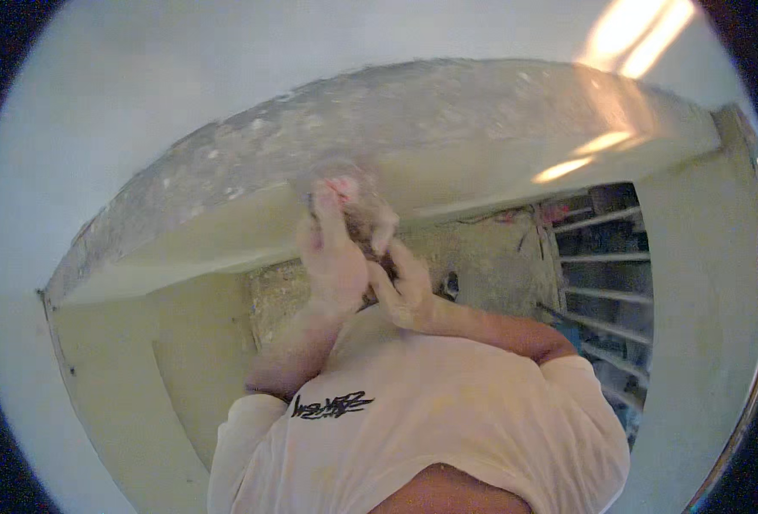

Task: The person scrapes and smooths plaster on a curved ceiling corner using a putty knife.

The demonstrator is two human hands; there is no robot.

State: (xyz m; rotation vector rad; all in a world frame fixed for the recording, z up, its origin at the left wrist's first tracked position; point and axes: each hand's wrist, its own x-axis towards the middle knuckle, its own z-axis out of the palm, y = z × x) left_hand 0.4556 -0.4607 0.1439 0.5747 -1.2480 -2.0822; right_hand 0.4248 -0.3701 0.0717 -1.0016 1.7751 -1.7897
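My left hand (332, 266) and my right hand (411, 289) are close together in front of my chest. Between them is a small greyish-brown object (361, 221), dark in places, with a pinkish-red patch near its far end. Motion blur hides what it is. The fingers of my left hand lie along its left side. On the near right side, the thumb and fingers of my right hand close around its lower end. Some of the fingers are too smeared to tell apart.
A pale ledge (481, 186) with a worn, speckled grey band (417, 109) runs across beyond my hands. Metal bars (604, 258) stand at the right, with dark clutter behind. A cream panel (109, 372) is at left. Bright lamps (642, 32) show at top right.
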